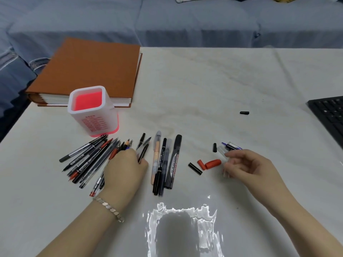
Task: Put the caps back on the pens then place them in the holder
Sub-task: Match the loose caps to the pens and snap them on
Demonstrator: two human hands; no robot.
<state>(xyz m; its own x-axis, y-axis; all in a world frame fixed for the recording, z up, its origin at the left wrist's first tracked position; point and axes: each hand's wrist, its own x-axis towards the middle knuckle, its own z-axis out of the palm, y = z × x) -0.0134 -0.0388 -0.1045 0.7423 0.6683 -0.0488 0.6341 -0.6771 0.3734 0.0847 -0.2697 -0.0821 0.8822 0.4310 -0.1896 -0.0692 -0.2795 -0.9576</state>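
A white and pink pen holder [93,112] stands at the left, with no pens in it. In front of it lies a fan of several uncapped pens [89,160]. My left hand [124,169] rests on them, its fingers closed around a thin black pen [143,153]. To the right lie several capped pens and markers [165,164] side by side. Loose caps are scattered further right: red caps [210,163], a black cap [194,168], another black cap [214,147] and clear and blue caps [230,146]. My right hand [248,167] hovers there, pinching a clear cap [225,169].
A brown binder [89,69] lies behind the holder. A black keyboard [330,115] sits at the right edge. One small black cap [244,112] lies alone mid-table. A shiny glare patch [183,229] marks the near table edge. A blue sofa is beyond the table.
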